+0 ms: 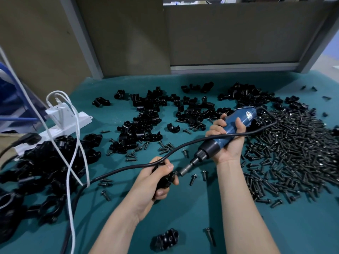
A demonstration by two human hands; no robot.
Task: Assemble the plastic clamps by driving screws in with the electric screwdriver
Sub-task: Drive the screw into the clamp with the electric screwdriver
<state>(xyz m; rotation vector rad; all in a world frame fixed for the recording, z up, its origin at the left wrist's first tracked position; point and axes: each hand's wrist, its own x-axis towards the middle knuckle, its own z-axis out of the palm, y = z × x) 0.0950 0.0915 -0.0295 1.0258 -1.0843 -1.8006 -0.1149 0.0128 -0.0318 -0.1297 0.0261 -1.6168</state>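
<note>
Fingers of the right hand (pixel 228 138) wrap the blue electric screwdriver (pixel 227 132), its tip angled down-left against a black plastic clamp (pixel 166 178) gripped in the closed left hand (pixel 156 180) above the green worktop (pixel 183 217), near a screw pile (pixel 286 153) at right.
</note>
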